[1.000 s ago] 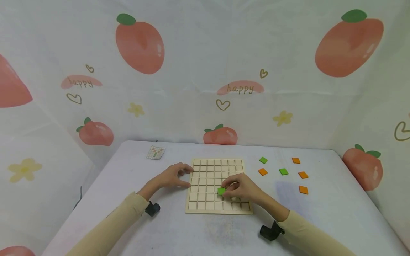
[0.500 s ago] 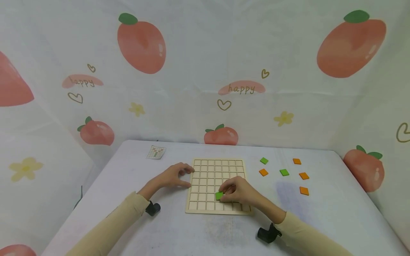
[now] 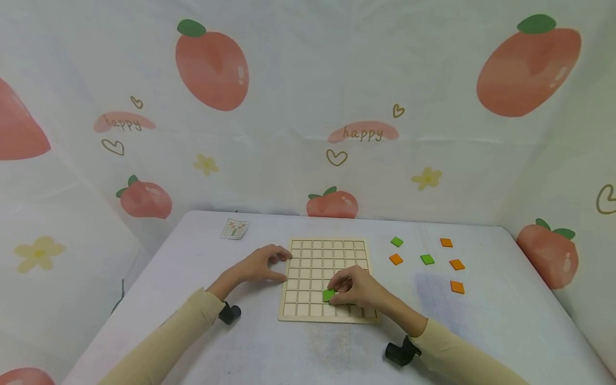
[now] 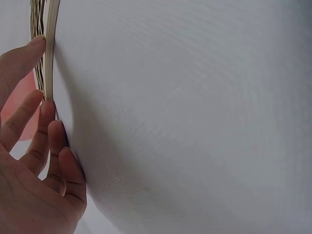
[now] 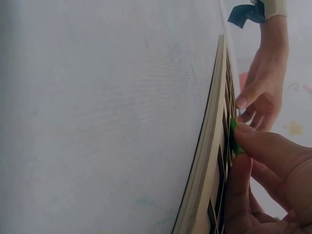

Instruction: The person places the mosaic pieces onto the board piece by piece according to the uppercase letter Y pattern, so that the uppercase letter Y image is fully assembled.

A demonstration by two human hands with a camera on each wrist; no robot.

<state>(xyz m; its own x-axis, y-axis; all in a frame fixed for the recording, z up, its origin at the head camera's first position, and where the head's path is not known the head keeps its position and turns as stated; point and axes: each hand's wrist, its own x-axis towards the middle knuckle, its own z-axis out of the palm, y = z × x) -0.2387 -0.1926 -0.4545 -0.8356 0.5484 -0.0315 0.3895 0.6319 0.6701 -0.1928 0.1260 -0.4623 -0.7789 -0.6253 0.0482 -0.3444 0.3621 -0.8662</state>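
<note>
In the head view, a green tile (image 3: 328, 296) is pinched by the right hand's grip (image 3: 358, 290) at the near half of the wooden grid (image 3: 305, 297); its left edge is touched by the left hand (image 3: 261, 264), grip spread. In the left wrist view, that edge is touched by the thumb. In the right wrist view, the tile is held by thumb and finger.

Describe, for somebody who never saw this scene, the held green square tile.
On the white table lies a pale wooden grid board. Over its near half, the right hand pinches this green square tile. Only it is held; other green tiles and orange tiles lie beside the board.
</note>
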